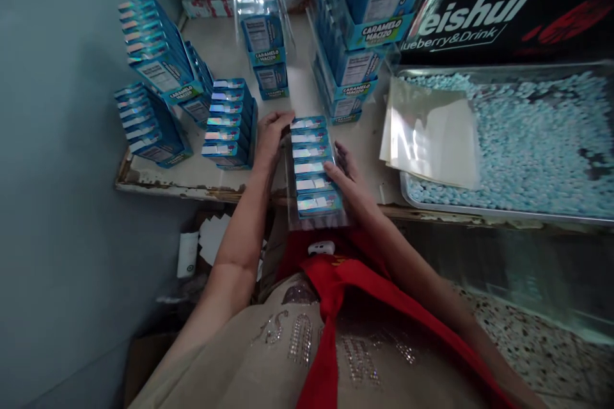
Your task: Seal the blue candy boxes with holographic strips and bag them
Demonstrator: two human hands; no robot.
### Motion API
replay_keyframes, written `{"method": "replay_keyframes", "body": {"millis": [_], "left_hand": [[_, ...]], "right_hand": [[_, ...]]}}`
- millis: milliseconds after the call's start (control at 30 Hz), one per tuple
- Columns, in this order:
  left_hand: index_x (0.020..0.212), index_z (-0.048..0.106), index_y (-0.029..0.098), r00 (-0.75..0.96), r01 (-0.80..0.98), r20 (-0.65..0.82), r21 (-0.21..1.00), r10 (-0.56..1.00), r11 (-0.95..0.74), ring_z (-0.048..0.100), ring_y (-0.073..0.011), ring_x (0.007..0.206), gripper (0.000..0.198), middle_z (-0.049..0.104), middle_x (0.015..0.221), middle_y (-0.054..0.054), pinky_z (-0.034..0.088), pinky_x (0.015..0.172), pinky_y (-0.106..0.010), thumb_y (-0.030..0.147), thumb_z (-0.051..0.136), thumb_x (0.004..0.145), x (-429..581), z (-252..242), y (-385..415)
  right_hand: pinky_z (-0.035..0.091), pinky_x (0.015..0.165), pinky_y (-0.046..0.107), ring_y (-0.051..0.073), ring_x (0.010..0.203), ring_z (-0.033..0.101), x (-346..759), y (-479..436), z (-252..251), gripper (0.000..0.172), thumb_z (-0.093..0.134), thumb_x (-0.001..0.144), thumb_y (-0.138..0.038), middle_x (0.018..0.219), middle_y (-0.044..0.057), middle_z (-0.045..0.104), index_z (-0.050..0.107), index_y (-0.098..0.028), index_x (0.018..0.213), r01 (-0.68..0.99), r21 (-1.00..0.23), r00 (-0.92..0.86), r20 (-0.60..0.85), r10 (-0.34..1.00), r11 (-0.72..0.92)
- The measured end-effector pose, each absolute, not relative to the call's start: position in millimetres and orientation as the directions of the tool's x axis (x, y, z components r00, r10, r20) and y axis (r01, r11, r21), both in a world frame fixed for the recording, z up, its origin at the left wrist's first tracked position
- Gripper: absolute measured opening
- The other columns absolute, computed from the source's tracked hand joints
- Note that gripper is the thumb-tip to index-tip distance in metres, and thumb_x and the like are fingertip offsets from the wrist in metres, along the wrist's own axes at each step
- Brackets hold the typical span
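A row of several blue candy boxes (pixel 311 166) in a clear plastic sleeve lies at the table's front edge, the sleeve's near end reaching past the edge. My left hand (pixel 273 134) is at the far left corner of this pack, fingers bent together and fingertips touching it. On the right side, my right hand (pixel 348 176) holds the pack, its thumb on top of the boxes and its fingers down the side. Just left of my left hand stands an unwrapped row of blue boxes (pixel 228 124).
More blue box stacks (pixel 156 67) fill the left. Wrapped stacks (pixel 263 32) and taller ones (pixel 352 64) stand behind. At right, a metal tray (pixel 503 211) holds pale blue candies, with translucent sheets (pixel 432 134) on it. A black box (pixel 499 22) is behind the tray.
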State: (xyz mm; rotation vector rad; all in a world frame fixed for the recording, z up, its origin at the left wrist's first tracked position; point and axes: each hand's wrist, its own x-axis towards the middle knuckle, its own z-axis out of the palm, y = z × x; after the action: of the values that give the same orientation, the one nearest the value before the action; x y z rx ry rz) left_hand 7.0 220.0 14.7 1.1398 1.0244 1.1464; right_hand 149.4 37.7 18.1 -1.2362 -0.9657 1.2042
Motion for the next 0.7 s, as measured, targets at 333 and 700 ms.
{"method": "replay_keyframes", "body": {"millis": [333, 700], "left_hand": [[0.069, 0.06, 0.027, 0.134, -0.033, -0.068, 0.997, 0.989, 0.073, 0.05, -0.0128, 0.079, 0.03, 0.06, 0.071, 0.002, 0.045, 0.077, -0.034, 0.034, 0.082, 0.088, 24, 8, 245], [0.078, 0.06, 0.022, 0.108, -0.032, -0.139, 0.989, 0.984, 0.143, 0.049, -0.0095, 0.068, 0.028, 0.055, 0.062, 0.006, 0.045, 0.071, -0.027, 0.015, 0.066, 0.105, 22, 28, 229]], "right_hand": [[0.056, 0.117, 0.05, 0.031, 0.145, 0.059, 151, 58, 28, 0.08, 0.081, 0.078, -0.056, 0.154, -0.004, 0.065, 0.056, -0.042, 0.152, -0.33, -0.933, 0.115, -0.19, 0.975, -0.143], [0.054, 0.12, 0.049, 0.028, 0.151, 0.053, 147, 62, 28, 0.076, 0.076, 0.084, -0.06, 0.16, -0.007, 0.059, 0.05, -0.04, 0.152, -0.307, -0.946, 0.101, -0.142, 0.985, -0.105]]}}
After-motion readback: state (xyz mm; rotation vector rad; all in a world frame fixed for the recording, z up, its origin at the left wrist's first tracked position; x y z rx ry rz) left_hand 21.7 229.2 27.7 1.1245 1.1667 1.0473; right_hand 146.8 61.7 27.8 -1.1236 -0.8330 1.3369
